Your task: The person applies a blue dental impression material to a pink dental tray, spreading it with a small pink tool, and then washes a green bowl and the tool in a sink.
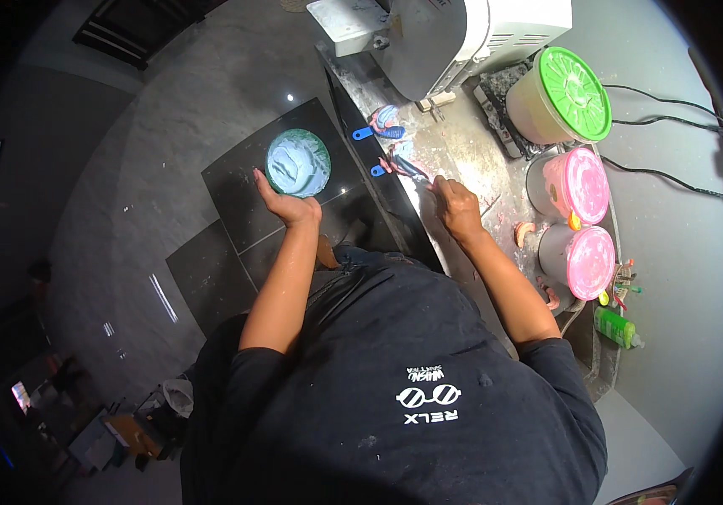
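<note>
Currently my left hand [287,202] cups the green mixing bowl [298,162], fingers curled round its lower wall, holding it out past the bench edge. The pale blue paste [294,166] inside looks fully blended. My right hand [455,206] rests on the dusty bench [471,143], fingers closed on a thin tool; which kind I cannot tell. Blue-handled trays [388,128] lie just beyond, apparently unfilled; loading remains.

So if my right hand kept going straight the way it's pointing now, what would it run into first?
Your right hand points up the bench, its fingers by a thin tool. Straight ahead, it would probably first meet the blue-handled pink dental trays, then the white machine; depth is uncertain.
</note>
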A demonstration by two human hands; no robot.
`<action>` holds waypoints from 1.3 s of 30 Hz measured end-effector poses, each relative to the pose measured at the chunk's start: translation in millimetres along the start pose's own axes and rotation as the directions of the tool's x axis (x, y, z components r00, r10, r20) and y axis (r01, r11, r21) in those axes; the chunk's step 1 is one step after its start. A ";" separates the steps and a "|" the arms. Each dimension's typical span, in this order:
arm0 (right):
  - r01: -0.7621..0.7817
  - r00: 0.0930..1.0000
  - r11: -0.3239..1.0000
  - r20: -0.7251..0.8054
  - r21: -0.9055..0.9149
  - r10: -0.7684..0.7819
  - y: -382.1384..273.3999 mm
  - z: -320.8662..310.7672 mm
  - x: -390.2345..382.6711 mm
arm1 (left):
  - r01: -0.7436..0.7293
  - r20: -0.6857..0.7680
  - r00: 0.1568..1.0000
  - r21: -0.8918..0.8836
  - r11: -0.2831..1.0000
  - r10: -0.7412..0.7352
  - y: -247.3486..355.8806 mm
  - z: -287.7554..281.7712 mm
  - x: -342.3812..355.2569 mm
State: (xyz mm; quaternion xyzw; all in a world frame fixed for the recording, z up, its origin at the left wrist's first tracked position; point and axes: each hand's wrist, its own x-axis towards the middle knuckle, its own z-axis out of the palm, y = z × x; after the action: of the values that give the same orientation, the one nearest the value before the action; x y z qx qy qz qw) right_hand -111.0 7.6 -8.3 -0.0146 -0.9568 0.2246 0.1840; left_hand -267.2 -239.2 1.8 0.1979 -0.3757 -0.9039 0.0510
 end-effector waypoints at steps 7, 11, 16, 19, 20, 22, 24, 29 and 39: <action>0.050 0.999 0.998 -0.022 0.027 -0.049 21.7 3.5 -9.9 | -0.002 -0.050 0.999 0.009 1.000 0.003 4.2 3.7 -5.2; 0.116 0.993 0.992 0.000 0.055 -0.116 33.0 1.3 -3.1 | 0.007 -0.034 0.999 0.008 1.000 -0.007 4.2 1.0 -6.3; 0.145 0.988 0.988 0.043 0.053 -0.147 49.0 -2.9 -0.5 | 0.005 -0.023 1.000 0.020 1.000 -0.005 4.6 1.1 -9.0; 0.178 0.982 0.982 0.055 0.064 -0.182 55.0 -5.5 2.1 | 0.007 -0.023 1.000 0.016 1.000 -0.006 3.8 -4.4 -6.7; 0.201 0.978 0.977 0.050 0.066 -0.204 56.1 -6.0 2.4 | 0.011 -0.026 1.000 0.011 1.000 -0.010 3.8 -5.3 -6.7; 0.224 0.973 0.972 0.046 0.069 -0.227 57.1 -6.2 2.0 | 0.009 -0.041 0.999 0.017 1.000 -0.008 3.2 -6.7 -6.9; 0.201 0.978 0.978 0.055 0.048 -0.203 54.4 -7.0 2.3 | 0.005 -0.058 0.998 0.023 1.000 -0.004 2.9 -9.5 -7.1; 0.166 0.985 0.984 0.041 0.059 -0.168 51.4 -8.5 1.9 | 0.020 -0.075 0.997 0.023 1.000 -0.018 2.5 -15.4 -5.9; 0.176 0.983 0.972 -0.078 0.158 -0.166 1.3 -30.4 34.1 | 0.210 0.219 0.952 0.038 0.977 -0.213 -3.5 -9.1 -15.3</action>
State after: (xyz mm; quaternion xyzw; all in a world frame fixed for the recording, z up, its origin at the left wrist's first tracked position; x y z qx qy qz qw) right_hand -132.0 25.5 28.2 0.0758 -0.9263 0.2855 0.2339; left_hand -249.4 -239.0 -1.6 0.1353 -0.3620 -0.9179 -0.0896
